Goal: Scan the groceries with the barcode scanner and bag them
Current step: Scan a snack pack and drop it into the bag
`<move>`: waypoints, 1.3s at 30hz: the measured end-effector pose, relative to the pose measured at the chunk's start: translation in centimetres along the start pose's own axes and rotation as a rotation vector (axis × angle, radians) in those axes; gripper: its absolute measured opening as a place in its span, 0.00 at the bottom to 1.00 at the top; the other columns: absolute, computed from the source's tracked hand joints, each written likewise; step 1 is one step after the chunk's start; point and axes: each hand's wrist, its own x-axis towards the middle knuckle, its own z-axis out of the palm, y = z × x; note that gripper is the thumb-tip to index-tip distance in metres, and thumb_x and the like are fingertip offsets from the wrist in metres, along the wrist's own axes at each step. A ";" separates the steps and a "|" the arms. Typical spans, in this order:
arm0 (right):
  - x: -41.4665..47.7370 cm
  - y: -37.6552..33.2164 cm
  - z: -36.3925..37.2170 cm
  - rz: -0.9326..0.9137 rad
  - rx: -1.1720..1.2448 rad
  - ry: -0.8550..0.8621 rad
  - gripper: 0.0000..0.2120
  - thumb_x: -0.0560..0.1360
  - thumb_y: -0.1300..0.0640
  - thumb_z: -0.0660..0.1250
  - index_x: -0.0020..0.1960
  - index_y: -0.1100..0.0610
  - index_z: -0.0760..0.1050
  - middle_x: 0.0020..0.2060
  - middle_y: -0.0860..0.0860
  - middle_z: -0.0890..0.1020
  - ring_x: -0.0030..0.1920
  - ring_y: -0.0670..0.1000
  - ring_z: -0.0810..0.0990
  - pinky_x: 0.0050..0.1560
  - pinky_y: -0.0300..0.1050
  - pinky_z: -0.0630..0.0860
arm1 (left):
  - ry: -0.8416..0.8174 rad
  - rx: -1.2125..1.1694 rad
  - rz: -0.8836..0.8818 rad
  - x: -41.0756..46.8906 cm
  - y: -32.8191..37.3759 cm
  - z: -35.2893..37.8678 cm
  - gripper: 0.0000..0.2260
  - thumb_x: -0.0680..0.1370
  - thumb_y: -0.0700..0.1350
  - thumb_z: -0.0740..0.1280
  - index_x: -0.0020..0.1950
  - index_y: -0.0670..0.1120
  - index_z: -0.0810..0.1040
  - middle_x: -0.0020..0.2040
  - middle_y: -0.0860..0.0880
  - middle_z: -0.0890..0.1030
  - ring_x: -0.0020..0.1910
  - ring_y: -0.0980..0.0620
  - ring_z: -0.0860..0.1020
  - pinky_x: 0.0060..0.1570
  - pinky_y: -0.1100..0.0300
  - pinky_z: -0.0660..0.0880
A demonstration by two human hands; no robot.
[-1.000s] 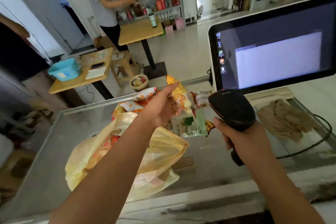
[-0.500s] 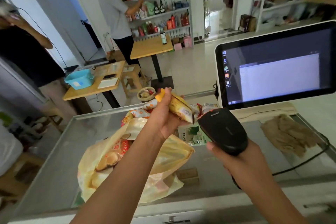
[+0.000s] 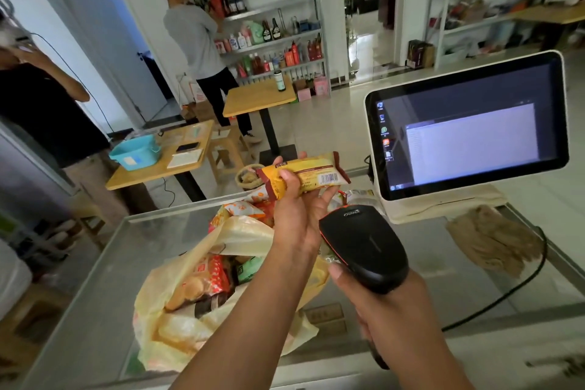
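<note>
Grocery bag [image 3: 243, 236] is the big one here. There's one of it, thin yellow plastic slumped open on the counter [image 3: 95, 279]. It's floppy, so I'd grab it by the rim and not the side. I can see at least four packs inside but can't count them properly, and a few more are loose behind it.

There's one scanner [image 3: 364, 250]. It's hard and chunky, and the right hand [image 3: 384, 302] is wrapped round its handle with the head aimed up at the packet.

Smallest is the one snack packet [image 3: 308, 174], held up over the bag just above the scanner. The left hand [image 3: 297, 209] has its thumb and fingers curled round the left half, so the barcode end is sticking out clear. It looks light with a slick, crinkly wrapper, and the contents are probably crushable. I'd hold it around the middle, gently, and keep fingers off the barcode.
</note>
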 end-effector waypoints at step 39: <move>5.2 2.5 2.0 -0.124 -0.188 -0.045 0.10 0.70 0.49 0.75 0.49 0.46 0.77 0.41 0.44 0.82 0.44 0.42 0.79 0.41 0.39 0.72 | 0.200 0.518 0.272 -1.9 12.0 -5.2 0.20 0.81 0.55 0.63 0.70 0.48 0.70 0.56 0.45 0.83 0.56 0.46 0.82 0.57 0.48 0.79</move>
